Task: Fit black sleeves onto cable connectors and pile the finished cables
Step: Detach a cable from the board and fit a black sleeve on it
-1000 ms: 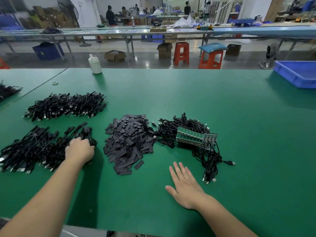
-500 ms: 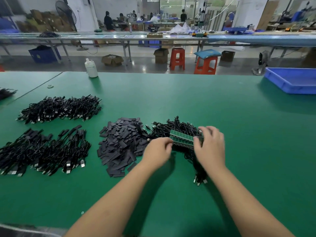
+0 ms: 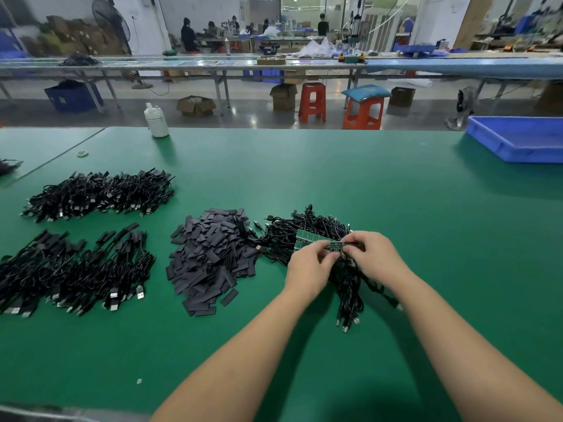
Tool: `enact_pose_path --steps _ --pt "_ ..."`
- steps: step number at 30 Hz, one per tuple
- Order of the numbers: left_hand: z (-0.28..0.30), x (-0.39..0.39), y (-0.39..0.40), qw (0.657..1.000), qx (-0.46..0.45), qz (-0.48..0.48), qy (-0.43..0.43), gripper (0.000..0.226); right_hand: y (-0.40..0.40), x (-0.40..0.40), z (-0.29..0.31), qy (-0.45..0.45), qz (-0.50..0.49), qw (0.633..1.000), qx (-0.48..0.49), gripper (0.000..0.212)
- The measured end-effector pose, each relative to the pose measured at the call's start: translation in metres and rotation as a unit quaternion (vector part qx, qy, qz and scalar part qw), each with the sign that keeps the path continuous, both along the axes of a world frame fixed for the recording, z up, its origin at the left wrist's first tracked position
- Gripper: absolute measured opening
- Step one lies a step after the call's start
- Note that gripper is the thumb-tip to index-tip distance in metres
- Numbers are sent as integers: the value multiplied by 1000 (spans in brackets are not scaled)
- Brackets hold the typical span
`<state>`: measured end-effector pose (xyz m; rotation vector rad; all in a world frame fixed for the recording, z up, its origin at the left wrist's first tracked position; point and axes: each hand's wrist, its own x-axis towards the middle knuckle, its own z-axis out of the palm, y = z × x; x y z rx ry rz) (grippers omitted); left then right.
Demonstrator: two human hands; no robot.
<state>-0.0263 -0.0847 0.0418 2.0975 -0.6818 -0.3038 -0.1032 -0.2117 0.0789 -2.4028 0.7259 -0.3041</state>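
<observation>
Cables [image 3: 310, 236] without sleeves lie heaped mid-desk, and both hands, left [image 3: 307, 269] and right [image 3: 376, 257], pinch one green connector strip [image 3: 316, 242] above them, apparently separating a piece. Loose sleeves [image 3: 210, 254] wait just left; two finished piles [image 3: 73, 269] [image 3: 100, 194] already sit farther left, so plenty remains.
</observation>
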Motion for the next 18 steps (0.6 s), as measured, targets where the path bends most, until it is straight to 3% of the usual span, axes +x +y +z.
enact_pose_path --steps 1,4,9,18 --pt "1 1 -1 1000 -9 4 -2 17 2 0 2 -1 8 1000 -2 13" --pt "3 0 -3 1000 -22 8 5 31 5 -2 8 -4 23 1000 -12 10" --pt "10 -10 -4 1000 -9 20 2 19 9 -5 7 -21 6 998 -59 13" --pt "10 -19 3 997 9 68 -24 39 31 -8 1 -33 -44 993 -106 18"
